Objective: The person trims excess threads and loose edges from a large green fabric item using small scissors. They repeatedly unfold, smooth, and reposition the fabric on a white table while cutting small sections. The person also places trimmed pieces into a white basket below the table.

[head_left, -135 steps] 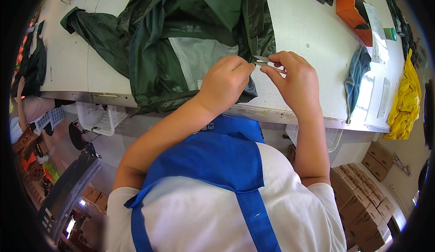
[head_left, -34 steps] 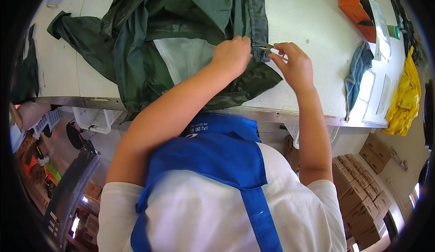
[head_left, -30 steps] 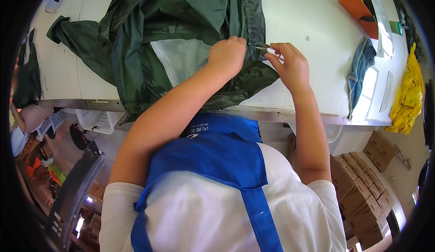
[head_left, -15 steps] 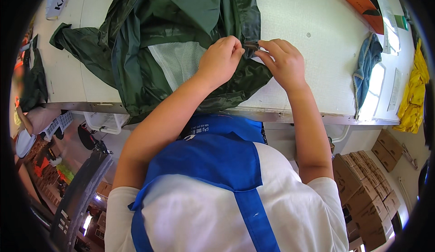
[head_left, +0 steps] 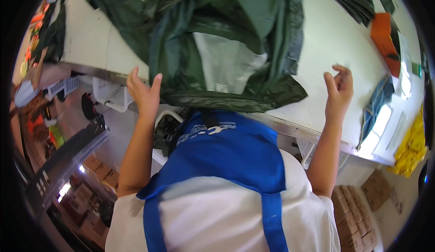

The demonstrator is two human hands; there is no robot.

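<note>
Now, a dark-green, shiny fabric garment (head_left: 242,18) with white mesh (head_left: 222,59) is lying on the white tabletop (head_left: 324,39), the left hand (head_left: 145,95) hovering wide-spread by its left edge, the blurred right hand (head_left: 340,91) curling, its contents unclear.

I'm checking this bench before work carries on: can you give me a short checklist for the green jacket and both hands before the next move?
1. Jacket wholly on the table: not ok; its near hem reaches over the front edge.
2. Left hand empty: ok; it is open, thumb spread from the fingers.
3. Right hand clear of the jacket: ok; it is apart, to the right.
4. Right hand empty: cannot tell; its fingers are curled and blurred.
5. Orange box and blue cloth clear of the jacket: ok; both are farther right.
</note>
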